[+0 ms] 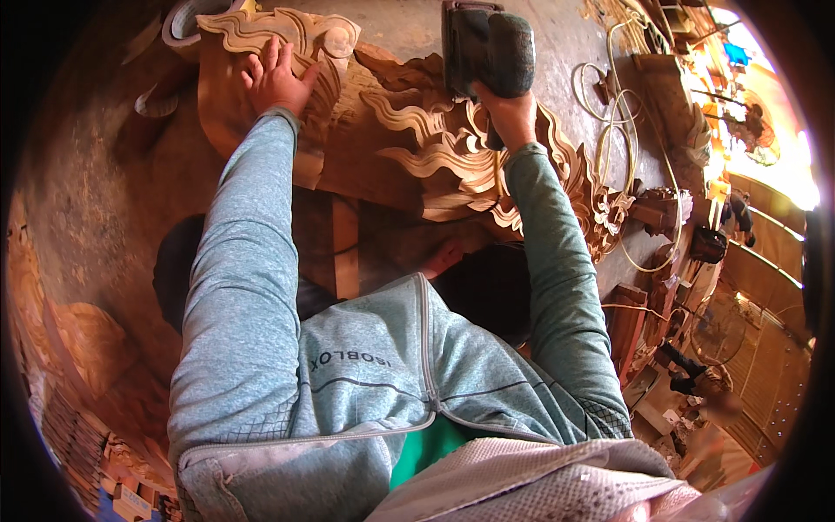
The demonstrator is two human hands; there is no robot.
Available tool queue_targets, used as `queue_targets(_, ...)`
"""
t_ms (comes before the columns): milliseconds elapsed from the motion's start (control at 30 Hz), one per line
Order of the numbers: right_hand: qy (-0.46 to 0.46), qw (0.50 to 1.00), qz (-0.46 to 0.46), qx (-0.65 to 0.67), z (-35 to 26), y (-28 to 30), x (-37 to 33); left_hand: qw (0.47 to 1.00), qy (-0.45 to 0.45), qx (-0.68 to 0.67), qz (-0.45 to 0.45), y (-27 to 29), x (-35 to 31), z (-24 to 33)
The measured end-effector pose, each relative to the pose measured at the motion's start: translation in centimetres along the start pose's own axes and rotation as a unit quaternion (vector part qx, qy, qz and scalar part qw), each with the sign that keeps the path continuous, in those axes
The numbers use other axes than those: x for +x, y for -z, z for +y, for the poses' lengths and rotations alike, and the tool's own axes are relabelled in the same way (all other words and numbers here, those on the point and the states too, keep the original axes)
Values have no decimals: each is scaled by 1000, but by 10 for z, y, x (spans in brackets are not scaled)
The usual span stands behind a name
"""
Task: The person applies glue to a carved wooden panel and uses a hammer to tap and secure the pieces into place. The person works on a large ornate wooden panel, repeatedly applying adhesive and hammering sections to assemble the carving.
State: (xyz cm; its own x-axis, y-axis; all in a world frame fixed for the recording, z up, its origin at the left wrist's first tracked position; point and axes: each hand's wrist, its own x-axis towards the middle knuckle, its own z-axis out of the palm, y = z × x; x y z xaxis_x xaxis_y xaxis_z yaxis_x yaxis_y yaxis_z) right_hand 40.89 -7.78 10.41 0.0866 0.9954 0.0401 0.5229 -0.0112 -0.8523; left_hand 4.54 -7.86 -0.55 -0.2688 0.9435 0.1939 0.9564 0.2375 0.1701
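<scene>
A large carved wooden panel (409,130) with flowing scroll and flame shapes lies in front of me, at the top middle of the view. My left hand (277,80) rests flat on its upper left scrollwork with fingers spread. My right hand (507,115) grips the handle of a dark electric sander (485,48), which sits on the carving's upper right part. Both forearms are in light grey-blue sleeves.
A pale power cord (622,139) loops over the dusty floor to the right of the carving. More carved wood pieces (83,348) lie at the lower left. A bright workshop area with stacked timber and another person (696,378) shows at the right.
</scene>
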Motion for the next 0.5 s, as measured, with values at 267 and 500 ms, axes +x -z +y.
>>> queue_targets(267,-76,997,-29,-6,18,41,11,998,2,59,-16,3,-2,8)
queue_targets(500,-42,998,4,52,14,14,-1,1000,0,27,-5,-4,0,7)
